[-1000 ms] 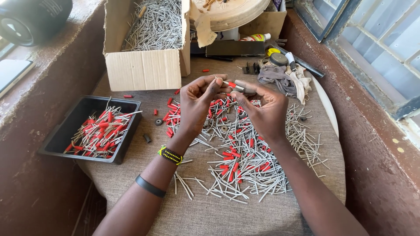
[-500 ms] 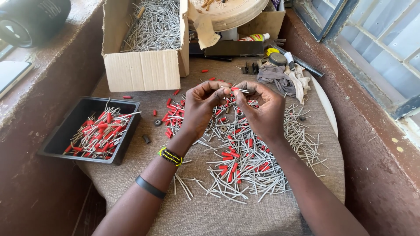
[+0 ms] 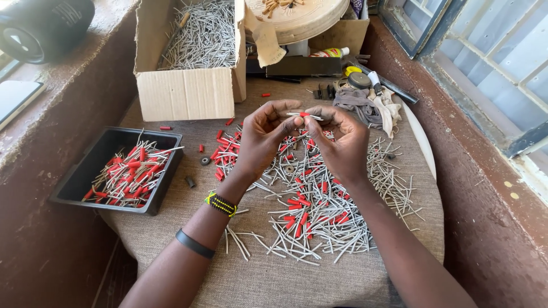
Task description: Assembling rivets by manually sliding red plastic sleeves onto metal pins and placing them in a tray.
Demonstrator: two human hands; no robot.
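Covering the work area is a cloth-topped table (image 3: 274, 279), set between a brown wall on the left and a window ledge on the right. At the far left of the table stands an open cardboard box (image 3: 185, 94) filled with bare metal pins. Nearer, at the left edge, sits a black tray (image 3: 91, 171) holding pins fitted with red sleeves. A loose pile of pins (image 3: 319, 211), some sleeved in red and some bare, is spread across the middle and right of the table, below the hands. At the far right lies a crumpled grey rag (image 3: 359, 105) beside small tools. The left hand (image 3: 260, 142) and the right hand (image 3: 342, 142) are raised above the pile, fingertips pressed together. Between them they pinch one thin metal pin (image 3: 303, 116) with a red sleeve, held roughly level over the far part of the pile. The left wrist carries a yellow beaded band and a black band.
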